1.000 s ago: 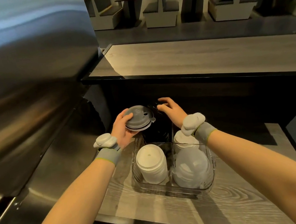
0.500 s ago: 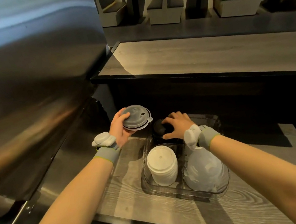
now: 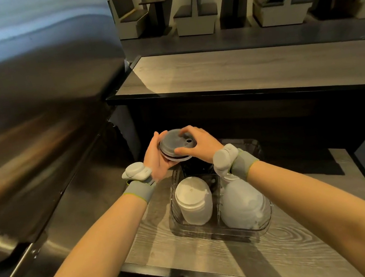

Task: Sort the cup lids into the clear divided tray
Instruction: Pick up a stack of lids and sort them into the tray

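A grey lid [image 3: 173,142] is held in the air by both hands, above the far end of the clear divided tray [image 3: 223,231] and clear of it. The lid is a round disc, so no long axis is shown. Its top face is turned upward and tilted a little toward the camera, with a small round hole toward its right side. Beneath it a dark band and a paler rim are seen, so more than one lid may be stacked there; the number cannot be told.

The left hand [image 3: 155,160] is cupped at the lid's left edge and underside, palm turned to the right, with its fingers [image 3: 156,135] curled up round the far left rim. The right hand [image 3: 201,143] is laid over the lid from the right, palm down; its fingers are curled on the top face and the thumb is pressed at the near rim. Both forearms are stretched forward from the lower corners and converge at the lid. One pale wrist device [image 3: 135,172] on a grey band is worn on the left wrist and one wrist device [image 3: 223,159] on the right.

The tray is set on the wood-grain worktop [image 3: 194,257]. In its near left compartment one stack of white lids [image 3: 193,204] is seen, and in its near right compartment one stack of translucent domed lids [image 3: 243,206]. Dark contents [image 3: 193,168] lie in a far compartment, too dim to be counted. A steel surface [image 3: 31,118] fills the left side.
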Tool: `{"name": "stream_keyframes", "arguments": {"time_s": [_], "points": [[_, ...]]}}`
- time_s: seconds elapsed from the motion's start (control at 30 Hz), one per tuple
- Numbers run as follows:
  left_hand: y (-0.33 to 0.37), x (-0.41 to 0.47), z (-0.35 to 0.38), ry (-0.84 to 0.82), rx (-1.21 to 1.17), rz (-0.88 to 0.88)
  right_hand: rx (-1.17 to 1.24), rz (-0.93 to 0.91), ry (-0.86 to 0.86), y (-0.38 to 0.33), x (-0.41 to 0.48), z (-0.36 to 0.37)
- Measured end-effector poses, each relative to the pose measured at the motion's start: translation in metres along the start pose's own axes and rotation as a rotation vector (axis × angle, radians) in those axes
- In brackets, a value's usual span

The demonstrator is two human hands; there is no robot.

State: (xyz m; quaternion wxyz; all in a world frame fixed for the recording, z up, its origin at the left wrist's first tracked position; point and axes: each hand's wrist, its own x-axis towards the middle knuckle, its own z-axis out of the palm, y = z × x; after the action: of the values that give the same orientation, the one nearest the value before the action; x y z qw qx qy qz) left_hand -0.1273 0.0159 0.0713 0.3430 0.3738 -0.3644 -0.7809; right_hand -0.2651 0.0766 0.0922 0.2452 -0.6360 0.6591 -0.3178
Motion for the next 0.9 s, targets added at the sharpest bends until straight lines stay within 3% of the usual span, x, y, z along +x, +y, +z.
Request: {"name": "stream_keyframes", "arguments": {"time_s": [0.23,0.37,0.57,0.9], "points": [[-0.011,-0.004,0.007,-0.002,-0.048,-0.004,0.177,0.067,0.016,0.002,-0.02,-0.015],[-0.015,-0.001,0.012,0.078,-0.025,0.027,0.214,0.095,0.035,0.011,-0.037,-0.028],[-0.021,-0.003,0.025,0.244,0.023,0.062,-0.163,0.09,-0.124,0.045,-0.078,-0.058],[-0.035,-0.017,0.058,0.193,0.018,0.018,-0.609,0.024,-0.427,0.091,-0.122,-0.056]]}}
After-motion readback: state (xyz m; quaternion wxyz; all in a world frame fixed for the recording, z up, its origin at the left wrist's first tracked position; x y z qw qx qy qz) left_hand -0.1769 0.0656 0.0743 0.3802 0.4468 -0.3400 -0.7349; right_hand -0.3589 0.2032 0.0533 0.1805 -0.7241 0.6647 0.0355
